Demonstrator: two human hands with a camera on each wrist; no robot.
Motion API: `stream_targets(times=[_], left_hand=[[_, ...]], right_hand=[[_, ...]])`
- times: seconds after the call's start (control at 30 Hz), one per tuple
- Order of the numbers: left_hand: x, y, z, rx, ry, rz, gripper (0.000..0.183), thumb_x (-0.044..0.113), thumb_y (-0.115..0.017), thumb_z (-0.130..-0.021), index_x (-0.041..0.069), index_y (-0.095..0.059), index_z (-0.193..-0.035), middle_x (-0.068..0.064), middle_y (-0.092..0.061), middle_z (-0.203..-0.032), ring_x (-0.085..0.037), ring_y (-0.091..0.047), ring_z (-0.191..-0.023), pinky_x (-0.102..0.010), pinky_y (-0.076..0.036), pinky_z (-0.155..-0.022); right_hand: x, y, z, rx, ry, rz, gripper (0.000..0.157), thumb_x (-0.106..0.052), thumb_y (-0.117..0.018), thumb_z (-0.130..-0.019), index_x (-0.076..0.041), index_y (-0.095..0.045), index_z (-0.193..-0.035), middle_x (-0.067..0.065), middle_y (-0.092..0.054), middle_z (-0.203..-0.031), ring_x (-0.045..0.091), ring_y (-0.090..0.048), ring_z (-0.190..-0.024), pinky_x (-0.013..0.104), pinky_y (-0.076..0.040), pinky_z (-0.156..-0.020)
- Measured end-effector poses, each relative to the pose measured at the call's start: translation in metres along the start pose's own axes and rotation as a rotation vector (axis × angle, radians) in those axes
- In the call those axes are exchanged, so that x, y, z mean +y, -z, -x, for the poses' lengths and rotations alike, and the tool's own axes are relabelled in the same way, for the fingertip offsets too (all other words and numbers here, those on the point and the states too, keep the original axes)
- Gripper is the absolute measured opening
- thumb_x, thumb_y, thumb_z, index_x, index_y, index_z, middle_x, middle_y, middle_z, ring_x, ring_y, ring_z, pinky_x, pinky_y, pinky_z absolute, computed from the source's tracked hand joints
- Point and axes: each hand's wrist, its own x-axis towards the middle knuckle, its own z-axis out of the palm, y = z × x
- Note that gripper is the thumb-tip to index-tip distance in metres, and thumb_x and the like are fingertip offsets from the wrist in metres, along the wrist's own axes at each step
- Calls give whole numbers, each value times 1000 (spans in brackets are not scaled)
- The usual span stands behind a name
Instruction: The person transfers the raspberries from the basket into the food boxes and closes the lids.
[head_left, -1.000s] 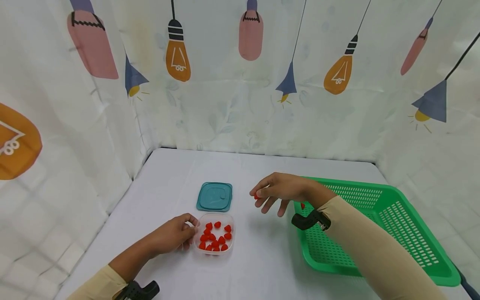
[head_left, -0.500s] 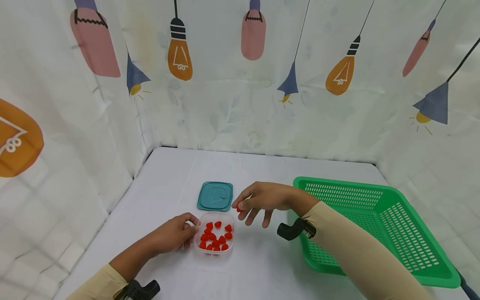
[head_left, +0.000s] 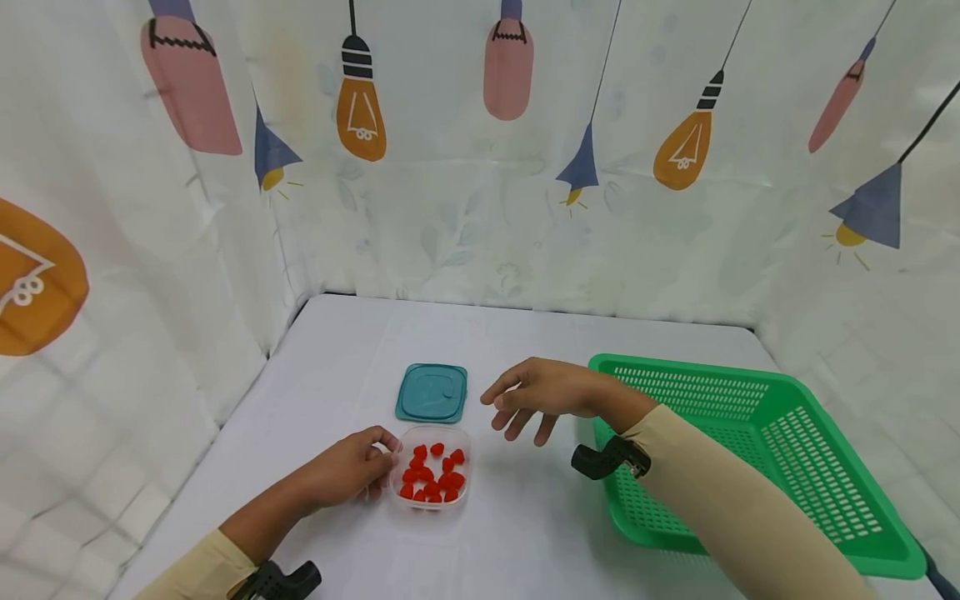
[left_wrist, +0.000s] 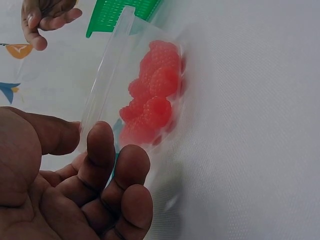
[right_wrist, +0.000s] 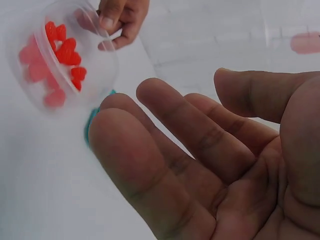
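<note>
A clear plastic container [head_left: 429, 435] stands on the table with several red raspberries [head_left: 431, 479] inside; the left wrist view shows their bumpy skin through its wall. My left hand [head_left: 354, 468] pinches the container's left rim between thumb and fingers. Between the container and the basket, my right hand [head_left: 551, 390] hovers above the table, fingers loosely spread. Nothing lies between its thumb and fingers in the right wrist view. Just behind the container lies a teal square lid [head_left: 431, 392], flat on the table.
A green perforated plastic basket [head_left: 806, 392] stands at the right, its left part behind my right forearm. The white table [head_left: 337, 358] ends at a patterned curtain [head_left: 465, 225] at the back, with more curtain at both sides.
My right hand moved left from beside the basket with a raspberry, which now lies in the container. The hand has let go and drawn back a little to the right. My left hand stayed put.
</note>
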Motion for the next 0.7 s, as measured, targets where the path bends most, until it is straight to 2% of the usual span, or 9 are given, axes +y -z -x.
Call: stream_targets(times=[0.33, 0.5, 0.7], left_hand=[[2, -1, 1, 5, 9, 1, 28, 16, -66, -100, 6, -55, -123, -9, -63, -78, -24, -59, -70, -36, -52, -64], [1, -1, 1, 14, 24, -3, 26, 15, -66, -99, 7, -55, -122, -9, -64, -78, -25, -60, -70, -36, -53, -65], [2, -1, 0, 21, 27, -12, 25, 15, -67, -99, 8, -56, -121, -10, -64, -78, -24, -60, -70, -35, -52, -64]], right_hand=[[36, 41, 35, 122, 45, -69, 31, -24, -59, -105, -11, -65, -132, 13, -74, -109, 30, -73, -100, 48, -59, -72], [57, 56, 51, 188, 35, -121, 33, -23, -60, -104, -8, -63, -134, 21, -71, -114, 33, -72, -99, 48, -59, -71], [77, 70, 68, 226, 15, -114, 37, -24, -60, -104, -5, -60, -136, 20, -70, -111, 42, -68, -98, 48, -58, -70]])
